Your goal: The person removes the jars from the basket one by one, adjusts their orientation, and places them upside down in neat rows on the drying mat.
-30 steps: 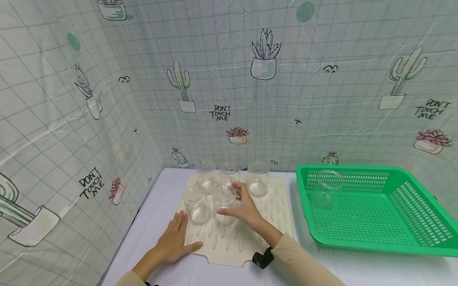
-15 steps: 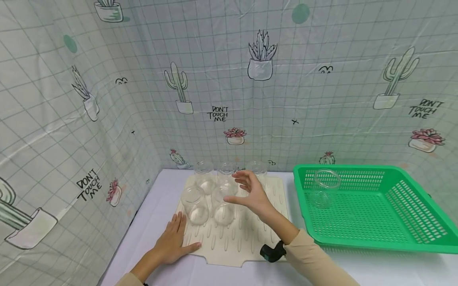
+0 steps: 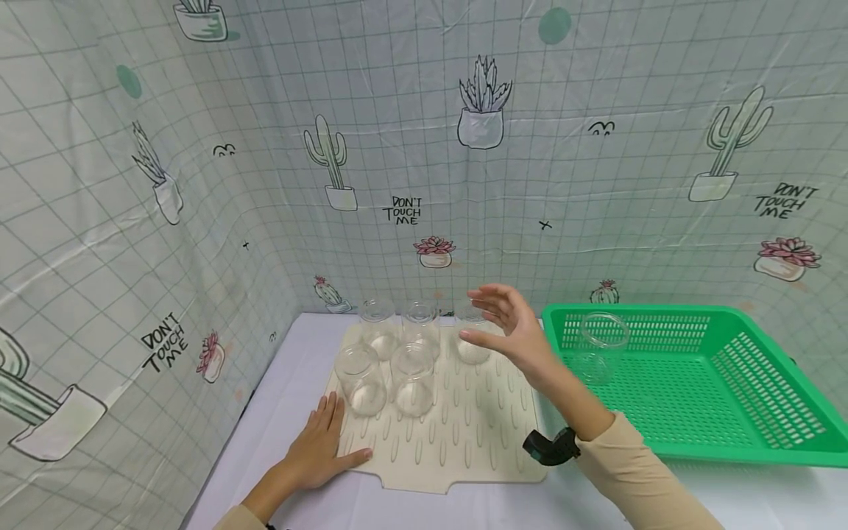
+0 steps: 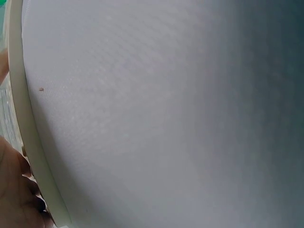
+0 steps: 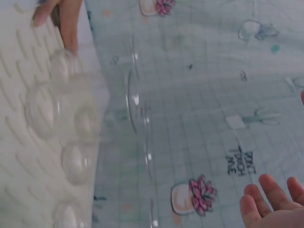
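My left hand (image 3: 316,450) rests on the left edge of a cream ridged mat (image 3: 457,449), fingers straight and thumb out along its front part. Several clear jars stand upright on that mat: two in front, a left jar (image 3: 361,383) and a right jar (image 3: 414,383), and a back row behind them. The back-right jar (image 3: 473,347) is partly hidden by my right hand (image 3: 517,331), which is raised with fingers apart and nothing in them. In the right wrist view, those fingers (image 5: 273,192) appear well away from the jars.
A green plastic basket (image 3: 695,450) stands at the right, with one clear jar (image 3: 604,346) upright in its back-left corner. A white cloth (image 3: 265,412) covers the table. Patterned fabric (image 3: 543,184) hangs behind and to the left.
My right hand has let go of the front-right jar and moved up and to the right. That jar stays on the mat. My left hand has stayed in place.
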A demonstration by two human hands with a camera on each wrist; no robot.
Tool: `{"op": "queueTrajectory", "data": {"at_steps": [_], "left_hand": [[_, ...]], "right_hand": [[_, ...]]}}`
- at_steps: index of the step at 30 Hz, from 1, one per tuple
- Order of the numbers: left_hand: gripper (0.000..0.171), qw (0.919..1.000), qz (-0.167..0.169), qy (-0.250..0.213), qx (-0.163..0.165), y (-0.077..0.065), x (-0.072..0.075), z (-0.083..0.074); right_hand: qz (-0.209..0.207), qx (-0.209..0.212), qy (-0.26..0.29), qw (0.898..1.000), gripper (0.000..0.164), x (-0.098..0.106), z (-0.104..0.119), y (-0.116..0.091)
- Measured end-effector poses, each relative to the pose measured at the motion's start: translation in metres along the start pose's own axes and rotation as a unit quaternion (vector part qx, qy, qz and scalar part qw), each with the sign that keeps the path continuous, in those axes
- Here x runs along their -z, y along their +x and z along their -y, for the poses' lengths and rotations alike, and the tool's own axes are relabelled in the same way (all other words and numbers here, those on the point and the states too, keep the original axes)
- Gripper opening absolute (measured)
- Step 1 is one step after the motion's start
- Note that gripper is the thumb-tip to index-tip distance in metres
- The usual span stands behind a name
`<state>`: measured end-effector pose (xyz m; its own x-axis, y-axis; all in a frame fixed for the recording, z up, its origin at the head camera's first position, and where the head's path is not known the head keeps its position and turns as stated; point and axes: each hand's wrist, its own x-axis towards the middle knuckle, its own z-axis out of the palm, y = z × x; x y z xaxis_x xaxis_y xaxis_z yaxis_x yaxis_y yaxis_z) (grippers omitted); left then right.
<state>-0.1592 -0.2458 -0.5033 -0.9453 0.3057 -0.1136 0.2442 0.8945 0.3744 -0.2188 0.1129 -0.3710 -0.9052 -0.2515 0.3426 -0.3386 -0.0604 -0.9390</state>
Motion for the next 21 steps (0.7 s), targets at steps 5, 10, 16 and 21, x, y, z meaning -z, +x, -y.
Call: {"op": "queueTrajectory", "data": {"at_steps": [5, 10, 16, 21], "left_hand": [[0.113, 1.0, 0.001, -0.001, 0.003, 0.001, -0.001, 0.0], [0.113, 1.0, 0.002, 0.002, 0.003, 0.0, 0.0, 0.001], [0.114, 1.0, 0.003, -0.002, 0.003, 0.0, -0.001, 0.002], [0.113, 0.9999, -0.013, -0.01, -0.005, 0.001, -0.004, 0.003]], "right_hand": [[-0.013, -0.012, -0.007, 1.0, 0.069, 0.027, 0.003, -0.002], [-0.023, -0.017, -0.015, 0.999, 0.058, 0.05, 0.0, -0.004], [-0.029, -0.018, -0.029, 0.999, 0.052, 0.071, 0.0, -0.007], [-0.031, -0.009, -0.039, 0.999, 0.05, 0.092, 0.002, -0.01]]}}
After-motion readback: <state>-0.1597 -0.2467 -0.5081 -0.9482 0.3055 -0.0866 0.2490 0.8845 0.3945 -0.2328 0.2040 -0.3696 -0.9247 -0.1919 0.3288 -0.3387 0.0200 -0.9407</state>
